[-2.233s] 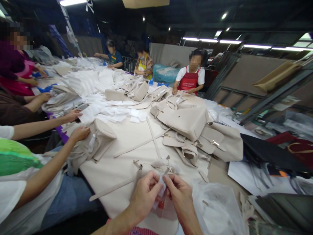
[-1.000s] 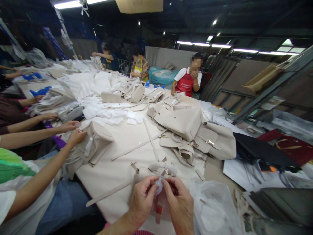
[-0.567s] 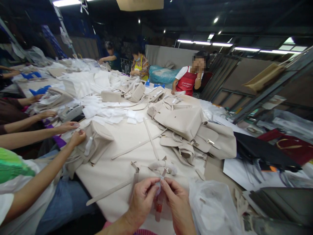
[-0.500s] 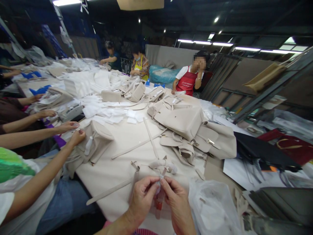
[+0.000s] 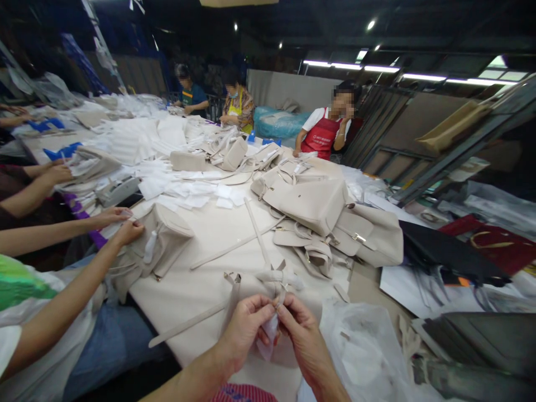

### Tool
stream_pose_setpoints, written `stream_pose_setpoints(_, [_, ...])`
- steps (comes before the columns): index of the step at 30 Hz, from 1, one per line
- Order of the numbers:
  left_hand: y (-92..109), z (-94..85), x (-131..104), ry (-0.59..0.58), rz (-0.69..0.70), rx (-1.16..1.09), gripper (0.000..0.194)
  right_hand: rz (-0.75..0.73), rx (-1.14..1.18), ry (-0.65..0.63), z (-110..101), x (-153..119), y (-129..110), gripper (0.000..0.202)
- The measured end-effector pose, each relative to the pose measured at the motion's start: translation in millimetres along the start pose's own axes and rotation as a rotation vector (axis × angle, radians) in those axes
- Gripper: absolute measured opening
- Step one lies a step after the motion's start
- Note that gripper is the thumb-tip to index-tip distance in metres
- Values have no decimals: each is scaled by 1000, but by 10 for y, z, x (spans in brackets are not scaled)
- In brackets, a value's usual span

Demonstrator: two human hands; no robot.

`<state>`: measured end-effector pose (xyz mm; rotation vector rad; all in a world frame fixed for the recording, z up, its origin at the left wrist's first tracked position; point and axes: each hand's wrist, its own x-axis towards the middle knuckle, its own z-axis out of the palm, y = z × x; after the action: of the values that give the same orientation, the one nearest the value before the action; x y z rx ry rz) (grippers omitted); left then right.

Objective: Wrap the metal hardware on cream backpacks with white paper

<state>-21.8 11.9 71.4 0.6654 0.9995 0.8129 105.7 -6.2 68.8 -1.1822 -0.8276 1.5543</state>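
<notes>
My left hand (image 5: pixel 245 326) and my right hand (image 5: pixel 299 321) meet at the near edge of the table. Both have thumb and fingers pinched at the top of a thin white wrapping (image 5: pixel 268 338), which hangs down between them. It covers something I cannot make out. Beneath my hands lies a beige handbag (image 5: pixel 228 307), its handle wrapped in white (image 5: pixel 288 279) just beyond my fingertips. A loose beige strap (image 5: pixel 188 324) extends left from it.
A pile of beige handbags (image 5: pixel 310 206) lies ahead to the right. White sheets (image 5: pixel 188 192) cover the table farther left. A clear plastic bag (image 5: pixel 360 346) is beside my right hand. At left, a co-worker's hands (image 5: pixel 128 223) handle another bag (image 5: pixel 167 240). Other people sit around the table.
The reddish-brown strip that hung below my hands is no longer visible; white wrapping hangs there now. My hands remain together at nearly the same spot.
</notes>
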Motion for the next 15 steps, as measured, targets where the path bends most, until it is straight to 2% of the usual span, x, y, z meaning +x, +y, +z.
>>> stream_pose_setpoints(3, [55, -30, -9, -83, -68, -31, 43, -1, -19, -36, -23, 4, -45, 34])
stream_pose_setpoints(9, [59, -47, -27, -132, -160, -121, 42, -35, 96, -56, -8, -21, -115, 30])
stream_pose_setpoints(15, [58, 12, 99, -24, -40, -6, 36, -96, 183, 85, 3, 66, 9, 26])
